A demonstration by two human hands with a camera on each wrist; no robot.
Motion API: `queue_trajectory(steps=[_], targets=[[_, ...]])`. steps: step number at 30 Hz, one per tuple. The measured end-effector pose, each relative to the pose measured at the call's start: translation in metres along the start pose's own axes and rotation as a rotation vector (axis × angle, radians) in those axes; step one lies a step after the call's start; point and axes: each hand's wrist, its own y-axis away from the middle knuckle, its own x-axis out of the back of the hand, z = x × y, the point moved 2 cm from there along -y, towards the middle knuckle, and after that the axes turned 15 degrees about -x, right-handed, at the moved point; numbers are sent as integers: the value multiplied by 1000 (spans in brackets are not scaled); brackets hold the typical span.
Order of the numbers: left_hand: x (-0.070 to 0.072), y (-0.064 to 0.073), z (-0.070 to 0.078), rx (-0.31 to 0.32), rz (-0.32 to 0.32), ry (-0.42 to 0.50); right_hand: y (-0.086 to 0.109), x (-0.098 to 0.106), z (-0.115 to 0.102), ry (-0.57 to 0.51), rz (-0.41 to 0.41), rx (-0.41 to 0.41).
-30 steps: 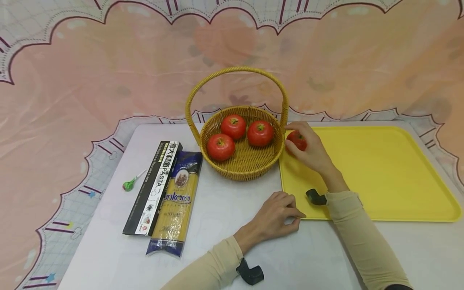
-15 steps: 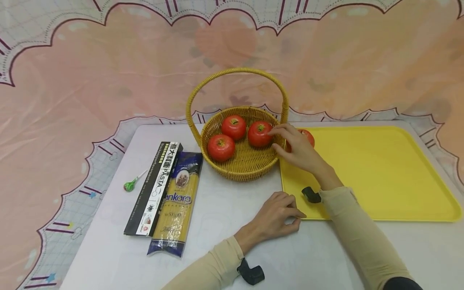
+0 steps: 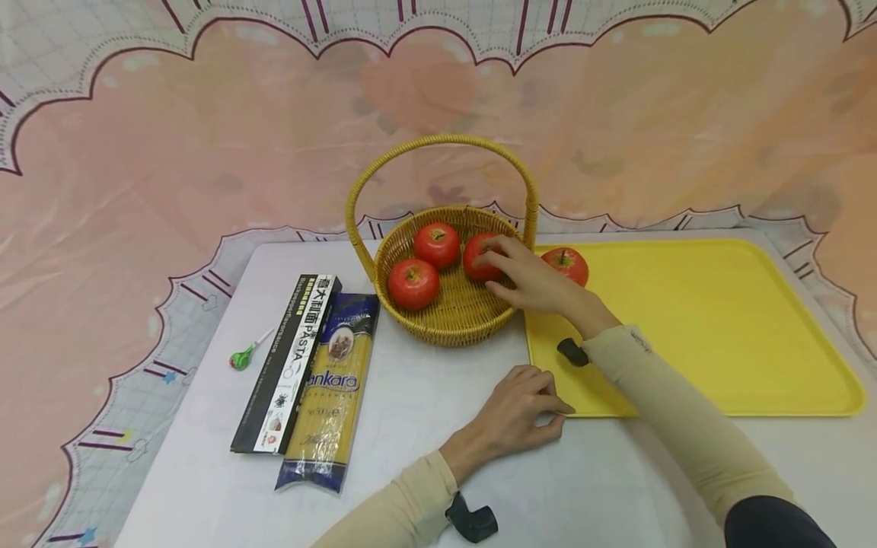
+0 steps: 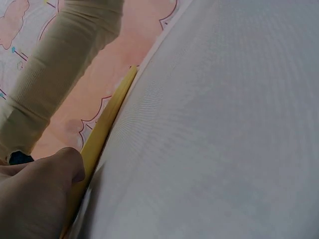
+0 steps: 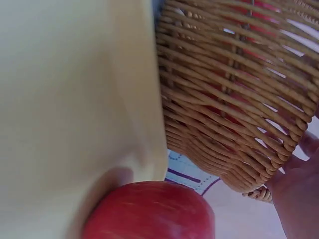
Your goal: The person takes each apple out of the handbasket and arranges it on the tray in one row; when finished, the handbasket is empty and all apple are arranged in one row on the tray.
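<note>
My right hand point(image 3: 524, 278) reaches over the right rim of a wicker basket point(image 3: 448, 333). Its bent fingers overlap the right side of a red apple point(image 3: 471, 257) inside, with the thumb held apart lower down. Two more apples lie left of it, a rear apple point(image 3: 436, 245) and a front apple point(image 3: 413, 285). Another apple point(image 3: 566, 264) sits on the yellow tray point(image 3: 699, 327), beneath the right wrist; the right wrist view shows this apple point(image 5: 149, 211) close up. My left hand point(image 3: 514, 411) rests loosely curled at the tray's near left corner, fingertips at its rim point(image 4: 107, 122).
The basket's tall arched handle point(image 3: 441, 139) rises above the apples. Left of the basket lie a black-and-white pasta box point(image 3: 288, 365), a yellow-and-blue spaghetti pack point(image 3: 329, 396) overlapping it, and a green lollipop point(image 3: 241, 359). A patterned cloth point(image 3: 274, 152) hangs behind the white table point(image 3: 411, 426).
My right hand has moved left from the apple on the tray, over the basket rim, to the right-hand apple inside. My left hand has stayed at the tray corner.
</note>
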Motion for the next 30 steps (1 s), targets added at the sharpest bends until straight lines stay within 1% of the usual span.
queue_trajectory(steps=[7, 12, 20, 25, 30], targets=[[-1, 2, 2, 10, 1, 20, -19, -3, 0, 61, -56, -20], [-1, 3, 2, 11, 9, 5, -29, -10, -1, 129, -125, -87], [-1, 3, 3, 7, 9, 12, -36, -13, 1, 179, -203, -138], [0, 2, 2, 1, 7, 6, -38, -12, 1, 206, -218, -178], [0, 1, 1, -3, 8, -8, -40, -10, 0, 227, -195, -181]])
